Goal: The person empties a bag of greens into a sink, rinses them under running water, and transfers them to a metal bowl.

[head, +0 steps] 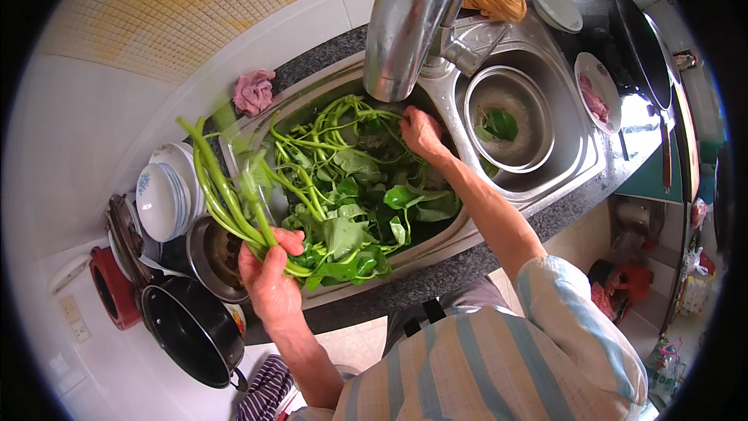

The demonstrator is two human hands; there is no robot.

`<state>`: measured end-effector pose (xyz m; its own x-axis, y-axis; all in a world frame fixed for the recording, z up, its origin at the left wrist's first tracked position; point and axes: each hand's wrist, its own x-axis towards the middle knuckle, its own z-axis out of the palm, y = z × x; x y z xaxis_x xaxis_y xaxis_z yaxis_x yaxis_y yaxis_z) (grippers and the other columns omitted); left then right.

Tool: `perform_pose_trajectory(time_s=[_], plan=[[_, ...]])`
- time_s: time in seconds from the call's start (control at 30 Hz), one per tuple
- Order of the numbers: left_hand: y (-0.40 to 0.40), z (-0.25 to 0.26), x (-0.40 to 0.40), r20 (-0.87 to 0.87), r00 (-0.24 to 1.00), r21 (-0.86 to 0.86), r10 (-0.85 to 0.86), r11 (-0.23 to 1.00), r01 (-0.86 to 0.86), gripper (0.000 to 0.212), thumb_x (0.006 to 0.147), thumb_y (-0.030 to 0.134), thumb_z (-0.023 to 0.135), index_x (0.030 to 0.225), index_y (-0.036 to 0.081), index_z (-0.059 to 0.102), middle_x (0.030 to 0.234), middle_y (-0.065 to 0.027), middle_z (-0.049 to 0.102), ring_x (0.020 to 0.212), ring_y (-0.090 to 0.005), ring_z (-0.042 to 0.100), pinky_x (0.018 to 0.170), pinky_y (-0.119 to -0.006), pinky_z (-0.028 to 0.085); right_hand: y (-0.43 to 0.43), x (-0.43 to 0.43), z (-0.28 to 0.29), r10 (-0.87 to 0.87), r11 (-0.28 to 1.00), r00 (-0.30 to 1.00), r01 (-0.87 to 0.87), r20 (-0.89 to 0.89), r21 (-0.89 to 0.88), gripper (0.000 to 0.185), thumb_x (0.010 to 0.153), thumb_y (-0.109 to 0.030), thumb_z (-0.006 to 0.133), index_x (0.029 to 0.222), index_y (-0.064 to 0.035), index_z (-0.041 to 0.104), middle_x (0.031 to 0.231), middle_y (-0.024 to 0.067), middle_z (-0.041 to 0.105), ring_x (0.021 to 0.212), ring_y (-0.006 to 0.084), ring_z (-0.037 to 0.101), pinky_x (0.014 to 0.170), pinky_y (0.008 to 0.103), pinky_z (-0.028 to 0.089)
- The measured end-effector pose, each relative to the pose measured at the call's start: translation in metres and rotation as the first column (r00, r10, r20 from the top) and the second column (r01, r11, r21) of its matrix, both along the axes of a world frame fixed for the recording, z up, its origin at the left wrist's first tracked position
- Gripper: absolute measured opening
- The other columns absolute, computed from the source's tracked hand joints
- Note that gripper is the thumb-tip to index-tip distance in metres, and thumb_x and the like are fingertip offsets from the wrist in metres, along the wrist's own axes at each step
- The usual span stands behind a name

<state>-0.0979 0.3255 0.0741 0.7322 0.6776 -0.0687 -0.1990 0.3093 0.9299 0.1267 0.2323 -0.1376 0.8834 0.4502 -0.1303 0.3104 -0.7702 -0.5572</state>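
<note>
My left hand (272,280) holds a bunch of leafy greens by its thick green stems (225,204), over the left front rim of the sink's large basin. Their leaves (345,237) hang to the right, over the basin. More long-stemmed greens (362,158) fill the large basin. At its back right, my right hand (422,131) has its fingers curled at a stem; its fingertips are partly hidden, so the grip is unclear. A steel strainer bowl (526,158) with a few leaves (499,124) sits in the smaller basin on the right.
The steel faucet (403,29) reaches over the large basin. A pink cloth (254,92) lies behind it. Stacked bowls (158,202), a metal bowl (201,245) and a black pot (187,333) stand left. A plate with meat (596,93) and a frying pan (640,47) are right.
</note>
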Motion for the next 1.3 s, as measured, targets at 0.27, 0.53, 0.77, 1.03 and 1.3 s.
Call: perform_pose_trajectory(time_s=[0.27, 0.53, 0.77, 1.03, 1.3], plan=[[0.001, -0.092, 0.026, -0.627, 0.776, -0.281, -0.068, 0.949, -0.145, 0.017, 0.073, 0.013, 0.060, 0.084, 0.002, 0.056, 0.074, -0.0041, 0.055, 0.073, -0.0118, 0.050, 0.073, -0.024, 0.033, 0.018, -0.024, -0.038, 0.545, 0.829, 0.821, -0.558, -0.170, -0.038, 0.017, 0.072, -0.017, 0.047, 0.083, -0.0062, 0.054, 0.088, 0.0146, 0.056, 0.083, 0.0295, 0.054, 0.071, 0.0394, 0.043], [-0.004, -0.090, 0.018, -0.505, 0.863, -0.273, 0.013, 0.946, -0.174, 0.010, 0.073, 0.007, 0.058, 0.081, 0.004, 0.054, 0.080, -0.0078, 0.060, 0.076, -0.0119, 0.051, 0.077, -0.024, 0.034, 0.014, -0.013, 0.030, 0.258, 0.954, 0.956, -0.229, -0.140, 0.194, 0.023, 0.069, -0.022, 0.057, 0.076, -0.0001, 0.054, 0.068, 0.0158, 0.056, 0.063, 0.0280, 0.055, 0.057, 0.0352, 0.043], [-0.015, -0.079, 0.027, -0.617, 0.787, -0.190, 0.004, 0.970, -0.154, 0.015, 0.072, 0.005, 0.060, 0.086, 0.002, 0.055, 0.084, -0.0065, 0.060, 0.080, -0.0096, 0.052, 0.074, -0.022, 0.038, 0.019, -0.043, 0.112, 0.291, 0.940, 0.826, -0.151, -0.483, 0.307, 0.025, 0.071, -0.021, 0.063, 0.075, 0.0013, 0.052, 0.059, 0.0050, 0.051, 0.055, 0.0109, 0.047, 0.050, 0.0268, 0.040], [-0.019, -0.052, 0.008, -0.564, 0.815, -0.060, 0.134, 0.977, -0.202, 0.012, 0.073, 0.000, 0.055, 0.085, 0.002, 0.056, 0.088, -0.0084, 0.060, 0.080, -0.0104, 0.051, 0.073, -0.022, 0.037, 0.028, -0.017, 0.059, 0.193, 0.872, 0.981, -0.179, 0.016, 0.455, 0.017, 0.073, -0.019, 0.057, 0.078, -0.0037, 0.052, 0.067, 0.0146, 0.055, 0.063, 0.0291, 0.055, 0.054, 0.0359, 0.043], [-0.018, -0.067, -0.002, -0.506, 0.856, -0.109, 0.110, 0.976, -0.189, 0.009, 0.076, 0.002, 0.055, 0.085, 0.005, 0.055, 0.089, -0.0109, 0.059, 0.087, -0.0160, 0.054, 0.081, -0.026, 0.037, 0.009, -0.021, -0.001, 0.198, 0.967, 0.976, -0.210, -0.096, -0.141, 0.022, 0.073, -0.024, 0.050, 0.083, -0.0044, 0.054, 0.077, 0.0188, 0.055, 0.068, 0.0355, 0.054, 0.059, 0.0427, 0.043]])
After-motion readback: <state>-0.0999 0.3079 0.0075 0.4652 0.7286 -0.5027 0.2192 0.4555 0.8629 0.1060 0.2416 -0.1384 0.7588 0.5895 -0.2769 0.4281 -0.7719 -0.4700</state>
